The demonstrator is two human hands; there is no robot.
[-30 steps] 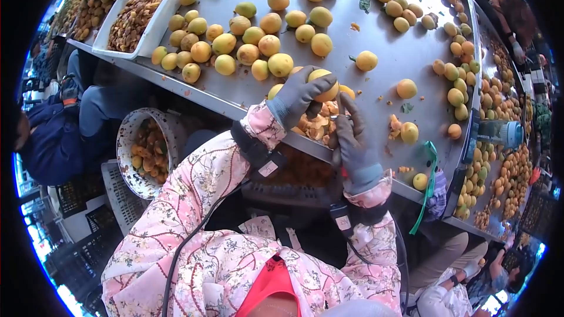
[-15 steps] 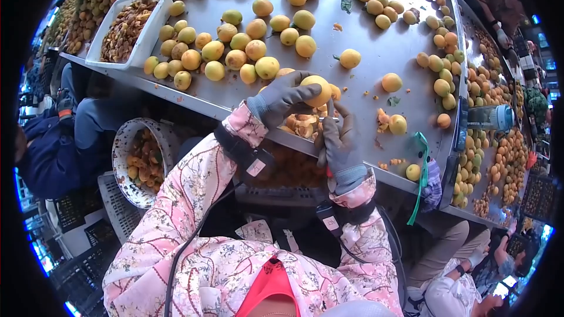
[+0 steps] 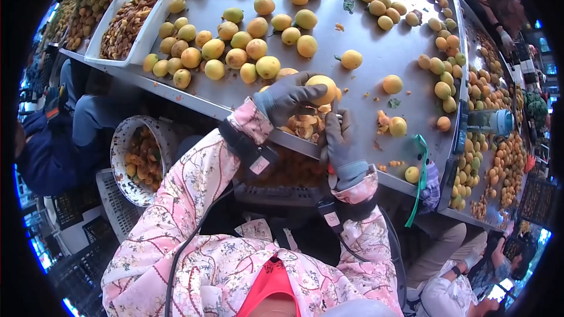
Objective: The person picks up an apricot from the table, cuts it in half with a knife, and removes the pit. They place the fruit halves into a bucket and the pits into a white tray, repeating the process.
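Note:
My left hand (image 3: 286, 98), in a grey glove, grips a yellow-orange apricot (image 3: 321, 89) above the table's near edge. Close below it, my gloved right hand (image 3: 339, 142) is closed around a small knife (image 3: 335, 107); its thin metal blade points up at the apricot and a bit of red shows by the palm. The fingers partly hide the blade. Under both hands lies a heap of cut apricot pieces (image 3: 304, 125) at the table edge. Several whole apricots (image 3: 268, 67) sit just beyond my left hand.
On the metal table (image 3: 376, 53) stands a white tray (image 3: 154, 38) of apricot pits. A spattered bucket (image 3: 119, 164) with fruit pieces is at lower left. A green ribbon (image 3: 420, 182) hangs over the front edge; a bottle (image 3: 490, 120) lies at right. Other people sit nearby.
Both hands stay close together at the same spot, shifted slightly to the right. The apricot remains in my left hand and the knife in my right.

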